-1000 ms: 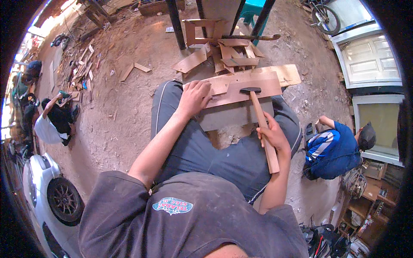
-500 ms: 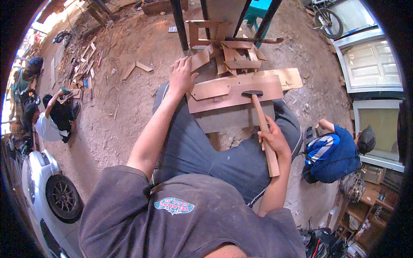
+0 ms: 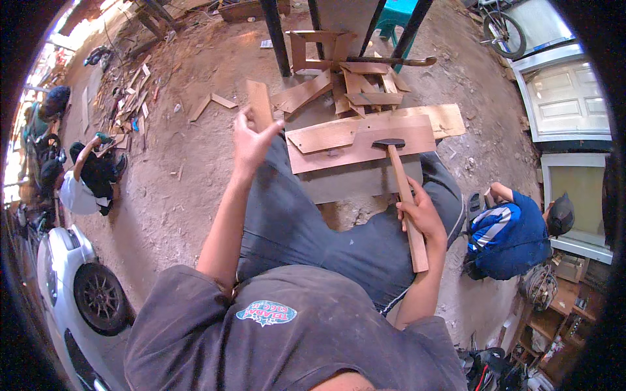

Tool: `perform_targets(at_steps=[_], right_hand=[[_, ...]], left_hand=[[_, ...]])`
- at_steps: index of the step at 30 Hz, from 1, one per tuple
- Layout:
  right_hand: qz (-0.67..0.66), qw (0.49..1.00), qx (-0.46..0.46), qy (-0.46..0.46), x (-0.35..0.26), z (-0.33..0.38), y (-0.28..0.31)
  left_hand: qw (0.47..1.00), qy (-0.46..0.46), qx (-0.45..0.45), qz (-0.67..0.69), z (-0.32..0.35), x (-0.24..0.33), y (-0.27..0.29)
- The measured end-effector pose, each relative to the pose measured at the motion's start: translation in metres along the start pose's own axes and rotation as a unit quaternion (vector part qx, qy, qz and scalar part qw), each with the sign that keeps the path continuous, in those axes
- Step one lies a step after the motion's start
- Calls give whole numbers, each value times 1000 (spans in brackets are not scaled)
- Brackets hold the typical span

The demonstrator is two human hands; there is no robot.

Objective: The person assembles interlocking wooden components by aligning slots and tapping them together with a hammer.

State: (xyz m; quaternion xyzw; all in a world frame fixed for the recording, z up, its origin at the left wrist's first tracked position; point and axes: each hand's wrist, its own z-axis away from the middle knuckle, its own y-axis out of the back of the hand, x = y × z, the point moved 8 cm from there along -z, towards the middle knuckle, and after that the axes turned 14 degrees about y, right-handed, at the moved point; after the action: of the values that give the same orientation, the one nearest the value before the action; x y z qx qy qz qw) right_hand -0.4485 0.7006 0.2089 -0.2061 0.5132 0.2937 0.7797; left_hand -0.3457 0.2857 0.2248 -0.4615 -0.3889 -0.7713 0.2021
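Observation:
My left hand (image 3: 251, 140) is raised and grips a small flat piece of wood (image 3: 259, 104), held upright above my left knee. My right hand (image 3: 420, 215) is closed around the wooden handle of a hammer (image 3: 403, 189). The hammer's dark head rests on a flat brown board (image 3: 362, 146) lying across my knees. A paler board (image 3: 440, 118) lies beside it at the far right. I sit over these boards in grey trousers.
A heap of wood offcuts (image 3: 352, 81) lies past the boards, between black metal legs (image 3: 275, 36). A person in a blue top (image 3: 512, 234) crouches at my right. Two people (image 3: 85, 176) sit at the far left near a white car (image 3: 72, 293). Sandy ground with scraps.
My left hand has left the brown board, reached out to the left, and now holds up a small piece of wood. The hammer and my right hand have stayed in place.

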Motion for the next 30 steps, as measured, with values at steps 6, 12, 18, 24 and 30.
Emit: perform_targets(at_steps=[6, 12, 18, 24, 30], right_hand=[[22, 1000, 4, -3, 0, 2, 2], [16, 1000, -8, 6, -1, 1, 0], [23, 1000, -7, 16, 8, -1, 6], [22, 1000, -9, 11, 1, 1, 3], [21, 1000, -5, 16, 2, 2, 2]], left_hand=[[971, -181, -100, -119, 87, 10, -58], [923, -255, -162, -240, 127, -2, -109], [925, -304, -76, -217, 116, 27, -98], [849, -432, -47, -301, 115, 16, -118], [867, -371, -94, -320, 111, 0, -122]])
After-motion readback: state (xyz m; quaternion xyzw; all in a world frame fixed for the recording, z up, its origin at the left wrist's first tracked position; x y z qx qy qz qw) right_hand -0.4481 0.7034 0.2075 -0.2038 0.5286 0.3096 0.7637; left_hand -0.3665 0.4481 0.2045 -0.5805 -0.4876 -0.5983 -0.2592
